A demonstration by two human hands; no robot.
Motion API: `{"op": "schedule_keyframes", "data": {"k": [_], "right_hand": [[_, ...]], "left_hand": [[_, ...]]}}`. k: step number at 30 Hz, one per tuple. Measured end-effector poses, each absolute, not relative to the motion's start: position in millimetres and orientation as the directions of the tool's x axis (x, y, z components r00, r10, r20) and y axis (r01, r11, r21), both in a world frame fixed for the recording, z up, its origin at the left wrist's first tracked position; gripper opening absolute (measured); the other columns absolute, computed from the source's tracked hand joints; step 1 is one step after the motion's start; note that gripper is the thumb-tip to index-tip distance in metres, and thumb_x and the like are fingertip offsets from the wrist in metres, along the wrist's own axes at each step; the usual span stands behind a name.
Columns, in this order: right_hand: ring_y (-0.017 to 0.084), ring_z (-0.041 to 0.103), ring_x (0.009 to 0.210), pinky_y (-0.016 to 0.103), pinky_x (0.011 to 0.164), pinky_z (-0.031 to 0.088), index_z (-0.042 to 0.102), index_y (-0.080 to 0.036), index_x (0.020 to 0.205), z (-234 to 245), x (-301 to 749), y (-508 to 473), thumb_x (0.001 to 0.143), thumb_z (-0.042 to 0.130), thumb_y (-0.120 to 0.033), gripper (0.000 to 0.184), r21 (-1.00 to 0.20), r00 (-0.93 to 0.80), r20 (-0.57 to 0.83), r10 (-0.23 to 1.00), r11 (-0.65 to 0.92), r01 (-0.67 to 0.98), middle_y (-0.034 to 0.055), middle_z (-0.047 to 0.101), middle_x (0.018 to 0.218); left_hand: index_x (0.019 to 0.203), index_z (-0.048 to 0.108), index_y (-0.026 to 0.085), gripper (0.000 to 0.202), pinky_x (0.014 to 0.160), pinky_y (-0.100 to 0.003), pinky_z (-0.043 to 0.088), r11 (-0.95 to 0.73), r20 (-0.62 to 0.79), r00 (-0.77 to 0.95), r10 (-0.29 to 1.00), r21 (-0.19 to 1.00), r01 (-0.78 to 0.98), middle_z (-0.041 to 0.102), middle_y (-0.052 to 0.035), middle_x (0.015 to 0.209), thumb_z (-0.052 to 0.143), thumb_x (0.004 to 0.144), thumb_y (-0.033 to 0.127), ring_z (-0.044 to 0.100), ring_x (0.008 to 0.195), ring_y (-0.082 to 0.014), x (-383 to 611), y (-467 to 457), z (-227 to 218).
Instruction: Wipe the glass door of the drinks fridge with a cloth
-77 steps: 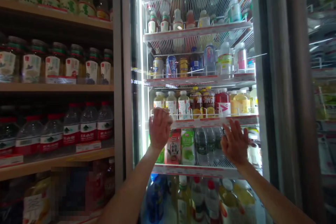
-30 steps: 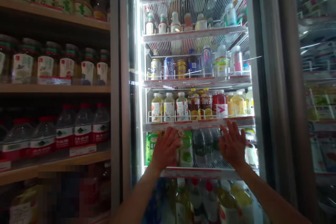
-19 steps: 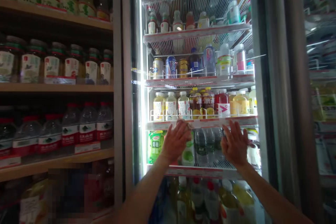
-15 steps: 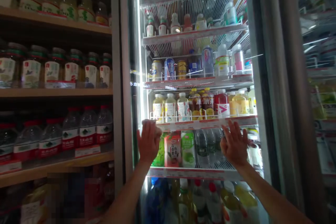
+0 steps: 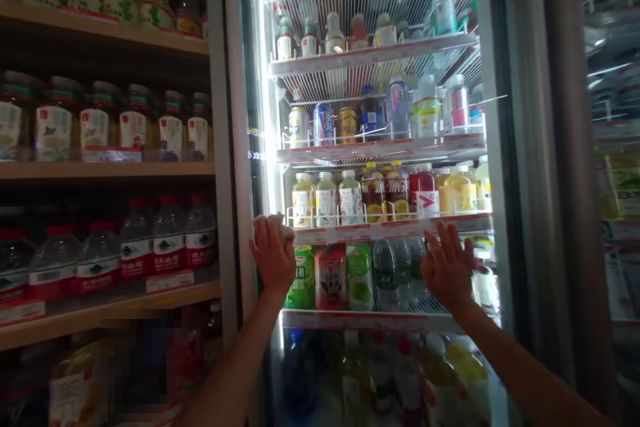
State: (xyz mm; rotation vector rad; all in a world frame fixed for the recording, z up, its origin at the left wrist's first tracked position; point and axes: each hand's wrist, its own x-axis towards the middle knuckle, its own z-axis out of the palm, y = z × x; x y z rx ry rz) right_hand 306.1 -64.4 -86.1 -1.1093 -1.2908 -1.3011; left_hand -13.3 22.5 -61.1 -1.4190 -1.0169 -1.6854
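My left hand (image 5: 273, 253) lies against the glass door (image 5: 320, 353) of a lit drinks fridge, near its left edge. Under its fingers is a pale crumpled cloth (image 5: 286, 230), mostly covered by the hand. Further right, my right hand (image 5: 449, 267) is open, fingers apart, at the glass in front of a shelf edge; nothing shows in it. Behind the glass, between the hands, stand a red drink carton (image 5: 331, 277), a green carton (image 5: 359, 277) and clear bottles (image 5: 387, 277).
Wooden shelves (image 5: 110, 170) on the left hold jars and red-capped water bottles (image 5: 170, 240). Above my hands, fridge shelves carry tea bottles (image 5: 326, 200) and cans (image 5: 323, 123). A thick vertical door frame (image 5: 530, 167) stands on the right, with another glass-fronted case beyond it.
My left hand has slid left across the glass with the cloth, closer to the door's edge. My right hand stays in nearly the same place. The view has shifted slightly.
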Motion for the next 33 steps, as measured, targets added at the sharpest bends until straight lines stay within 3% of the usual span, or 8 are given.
{"op": "schedule_keyframes", "data": {"k": [6, 12, 16, 18, 23, 25, 29, 33], "right_hand": [[0.026, 0.025, 0.139, 0.050, 0.112, 0.015, 0.030, -0.027, 0.142, -86.6, 307.2, -64.4, 0.086, 0.044, -0.024, 0.058, 0.105, -0.104, 0.994, -0.021, 0.029, 0.994, 0.0072, 0.029, 0.150], [0.025, 0.025, 0.139, 0.050, 0.112, 0.015, 0.027, -0.027, 0.143, -85.7, 305.8, -64.5, 0.085, 0.045, -0.023, 0.061, 0.136, -0.134, 0.990, -0.048, 0.027, 0.990, 0.0068, 0.029, 0.150], [0.025, 0.025, 0.139, 0.049, 0.112, 0.015, 0.031, -0.026, 0.142, -85.5, 306.1, -65.9, 0.086, 0.045, -0.024, 0.058, 0.119, -0.118, 0.992, -0.038, 0.036, 0.992, 0.0078, 0.031, 0.150], [0.025, 0.024, 0.139, 0.049, 0.112, 0.016, 0.032, -0.026, 0.141, -85.8, 306.6, -65.7, 0.086, 0.045, -0.025, 0.056, 0.117, -0.116, 0.993, -0.034, 0.036, 0.992, 0.0082, 0.031, 0.149], [0.025, 0.026, 0.139, 0.049, 0.112, 0.016, 0.032, -0.025, 0.141, -86.1, 306.7, -63.7, 0.085, 0.045, -0.024, 0.057, 0.125, -0.123, 0.991, -0.043, 0.023, 0.992, 0.0084, 0.033, 0.149], [0.026, 0.026, 0.139, 0.050, 0.112, 0.016, 0.033, -0.025, 0.141, -86.2, 306.7, -63.6, 0.085, 0.045, -0.025, 0.057, 0.114, -0.113, 0.993, -0.040, 0.021, 0.993, 0.0086, 0.033, 0.148], [0.027, 0.027, 0.138, 0.049, 0.111, 0.017, 0.036, -0.025, 0.139, -86.9, 307.8, -64.1, 0.085, 0.045, -0.026, 0.055, 0.103, -0.103, 0.994, -0.025, 0.024, 0.994, 0.0090, 0.034, 0.148], [0.026, 0.027, 0.138, 0.049, 0.111, 0.017, 0.036, -0.025, 0.139, -87.0, 307.9, -64.1, 0.085, 0.045, -0.025, 0.055, 0.105, -0.104, 0.994, -0.029, 0.019, 0.994, 0.0087, 0.035, 0.147]], "left_hand": [[0.138, 0.035, 0.020, 0.051, 0.112, -0.045, 0.014, -0.529, 0.920, 0.363, -0.146, -0.383, 0.757, 0.040, -0.0128, 0.143, 0.040, 0.088, 0.028, 0.023, 0.139, -0.0232, 21.6, 12.7, -61.9], [0.141, 0.028, 0.013, 0.054, 0.111, -0.049, 0.012, -0.434, 0.993, -0.088, -0.080, 0.045, 0.900, 0.033, -0.0207, 0.145, 0.039, 0.090, 0.026, 0.018, 0.140, -0.0252, -10.5, 20.6, -65.2], [0.137, 0.037, 0.018, 0.049, 0.113, -0.046, 0.013, -0.531, 0.932, 0.336, -0.136, -0.354, 0.770, 0.039, -0.0141, 0.143, 0.041, 0.088, 0.026, 0.019, 0.140, -0.0229, 17.0, 11.8, -71.9], [0.136, 0.038, 0.020, 0.049, 0.113, -0.046, 0.011, -0.530, 0.911, 0.388, -0.142, -0.401, 0.747, 0.041, -0.0126, 0.143, 0.043, 0.088, 0.027, 0.023, 0.139, -0.0228, 14.2, 13.4, -74.7], [0.143, 0.023, 0.015, 0.058, 0.112, -0.050, 0.012, -0.439, 0.993, -0.107, -0.041, 0.079, 0.895, 0.030, -0.0192, 0.147, 0.041, 0.089, 0.028, 0.020, 0.140, -0.0253, -11.9, 23.5, -81.9], [0.142, 0.026, 0.015, 0.056, 0.112, -0.050, 0.014, -0.482, 0.999, -0.002, -0.051, -0.023, 0.876, 0.030, -0.0182, 0.147, 0.041, 0.089, 0.028, 0.016, 0.140, -0.0255, 5.4, 17.8, -86.8], [0.131, 0.046, 0.021, 0.045, 0.113, -0.048, 0.011, -0.554, 0.866, 0.474, -0.159, -0.475, 0.683, 0.040, -0.0099, 0.144, 0.044, 0.087, 0.029, 0.020, 0.140, -0.0246, 46.7, 2.7, -100.3], [0.130, 0.045, 0.023, 0.045, 0.113, -0.048, 0.011, -0.507, 0.874, 0.468, -0.131, -0.464, 0.726, 0.043, -0.0112, 0.141, 0.048, 0.086, 0.026, 0.023, 0.139, -0.0234, 10.2, 8.0, -122.5]]}}
